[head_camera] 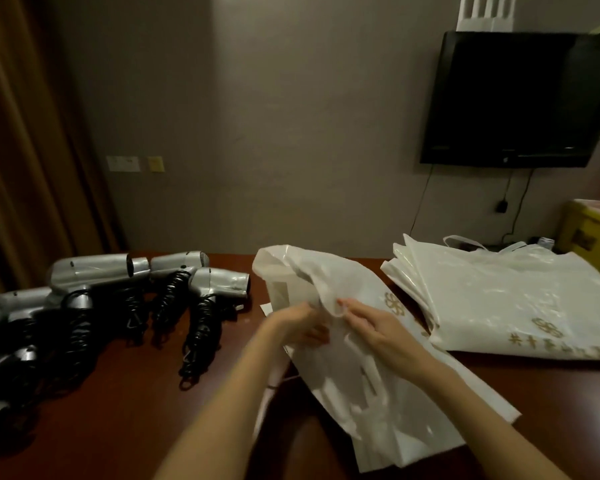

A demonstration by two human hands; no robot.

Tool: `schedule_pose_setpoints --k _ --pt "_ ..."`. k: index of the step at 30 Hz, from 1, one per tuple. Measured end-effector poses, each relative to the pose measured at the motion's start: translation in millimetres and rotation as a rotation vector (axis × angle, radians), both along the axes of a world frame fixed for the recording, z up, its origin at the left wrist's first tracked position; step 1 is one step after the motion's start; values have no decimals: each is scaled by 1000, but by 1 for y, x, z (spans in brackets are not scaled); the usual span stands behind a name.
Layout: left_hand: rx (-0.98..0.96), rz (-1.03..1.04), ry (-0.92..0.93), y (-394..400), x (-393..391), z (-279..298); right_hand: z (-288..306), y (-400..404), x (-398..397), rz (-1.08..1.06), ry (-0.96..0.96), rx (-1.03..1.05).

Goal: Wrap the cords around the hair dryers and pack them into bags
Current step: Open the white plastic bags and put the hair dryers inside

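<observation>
Our left hand (303, 325) and right hand (373, 327) both pinch the mouth of a white bag (343, 341) at the middle of the bench (118, 410), working it open. No dryer seems packed yet; the hair dryers (146, 282) lie left, cords (201, 337) coiled, spare bags (516, 299) stacked right.

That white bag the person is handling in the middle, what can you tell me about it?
The bag is thin, glossy white plastic with a gold emblem printed on it. It lies crumpled on the dark wooden table, its far end lifted and puffed up. The left hand and right hand both pinch its plastic near that end. A stack of like bags lies to its right.
</observation>
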State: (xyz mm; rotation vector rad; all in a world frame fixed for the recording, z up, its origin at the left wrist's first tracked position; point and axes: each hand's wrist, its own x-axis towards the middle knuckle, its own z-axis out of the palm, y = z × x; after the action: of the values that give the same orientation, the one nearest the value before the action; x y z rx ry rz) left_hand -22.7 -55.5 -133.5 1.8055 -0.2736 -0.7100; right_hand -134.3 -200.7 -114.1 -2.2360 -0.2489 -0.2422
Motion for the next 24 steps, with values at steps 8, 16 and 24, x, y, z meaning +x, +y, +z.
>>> schedule_pose_setpoints --k 8,16,24 --pt "15 477 -634 43 -20 21 -70 40 10 -5 83 -471" --pt "762 -137 -595 -17 -55 -35 -28 -29 -2 -196 13 -546" --pt "787 -159 -816 -11 7 -54 -65 -23 31 -424 82 -420"
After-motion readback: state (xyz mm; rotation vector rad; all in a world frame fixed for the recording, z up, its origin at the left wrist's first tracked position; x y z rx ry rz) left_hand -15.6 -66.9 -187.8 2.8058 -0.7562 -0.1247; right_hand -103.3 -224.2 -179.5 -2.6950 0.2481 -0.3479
